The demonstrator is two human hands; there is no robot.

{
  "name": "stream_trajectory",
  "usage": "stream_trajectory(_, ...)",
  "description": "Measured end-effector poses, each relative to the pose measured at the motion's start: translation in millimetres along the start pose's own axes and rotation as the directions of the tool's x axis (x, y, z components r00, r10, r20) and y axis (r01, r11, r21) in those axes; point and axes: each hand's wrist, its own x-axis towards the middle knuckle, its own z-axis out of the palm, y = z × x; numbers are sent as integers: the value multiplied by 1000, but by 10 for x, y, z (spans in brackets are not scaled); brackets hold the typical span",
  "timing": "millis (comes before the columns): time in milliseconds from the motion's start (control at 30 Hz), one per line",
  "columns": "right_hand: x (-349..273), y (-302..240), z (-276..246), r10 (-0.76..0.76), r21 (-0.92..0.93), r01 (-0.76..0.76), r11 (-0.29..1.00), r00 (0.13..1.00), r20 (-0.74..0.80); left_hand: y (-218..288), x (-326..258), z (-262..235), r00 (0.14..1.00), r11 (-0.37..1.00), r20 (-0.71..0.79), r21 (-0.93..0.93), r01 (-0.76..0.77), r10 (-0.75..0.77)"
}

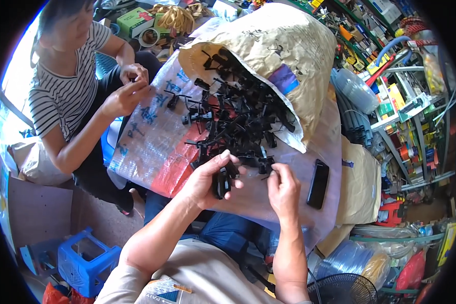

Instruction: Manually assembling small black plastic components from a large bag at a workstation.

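Standing nearly upright in the left hand (207, 180), the small black plastic part (222, 183) runs its long axis from twelve to six o'clock, fingers curled shut around it. The right hand (283, 190) sits at three o'clock of it, fingertips pinched on something tiny. The heap of black parts (238, 121) lies at twelve o'clock.

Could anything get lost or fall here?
Maybe. The black plastic parts spill loose from the open sack across the sloping sheet, so some could slide off. The phone lies near the sheet's edge and might slip too. The left hand holds one small part that could drop.
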Motion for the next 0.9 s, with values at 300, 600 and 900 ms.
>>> stream_trajectory(300, -103, -387, -272, 373, 634, -688, 353, 725, 579, 44, -279, 128, 967, 645, -55, 754, -125, 251)
stream_trajectory(600, -136, -399, -195, 351, 544, -782, 304, 623, 699, -64, -408, 132, 690, -109, 364, 916, -385, 626)
stream_trajectory(900, -233, -447, -226, 257, 642, -733, 227, 681, 686, -141, -322, 193, 950, 479, -31, 868, -128, 310)
